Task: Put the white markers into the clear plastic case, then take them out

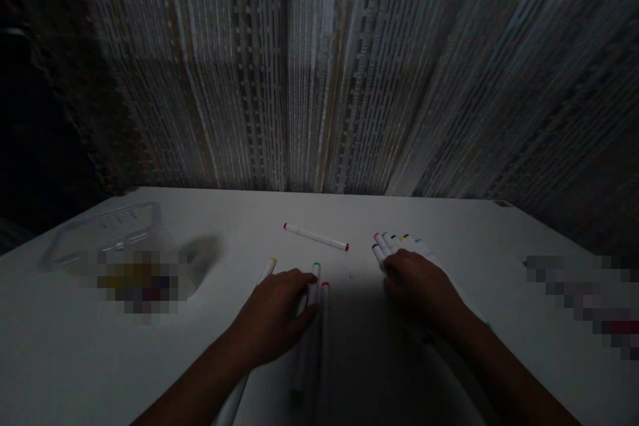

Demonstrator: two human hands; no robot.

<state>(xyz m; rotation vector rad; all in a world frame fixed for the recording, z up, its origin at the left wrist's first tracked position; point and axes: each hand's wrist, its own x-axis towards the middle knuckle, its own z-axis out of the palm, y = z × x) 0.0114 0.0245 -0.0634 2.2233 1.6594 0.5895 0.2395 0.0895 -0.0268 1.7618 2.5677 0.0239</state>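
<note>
Both curled, grip unclear: left hand point(272, 319) over white markers point(313, 286), right hand point(419, 286) against marker bunch point(399, 243); one loose marker point(315, 236) ahead.

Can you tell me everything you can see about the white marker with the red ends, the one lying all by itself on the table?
The white marker is a long, thin stick that looks like smooth plastic. Each end has a red tip or band, and a faint line near the left end may be where a cap meets the body. It lies flat and slightly slanted on the white table, with its right end closer to the person. Only the table touches it. The left hand and right hand are nearby, but apart from it.
</note>
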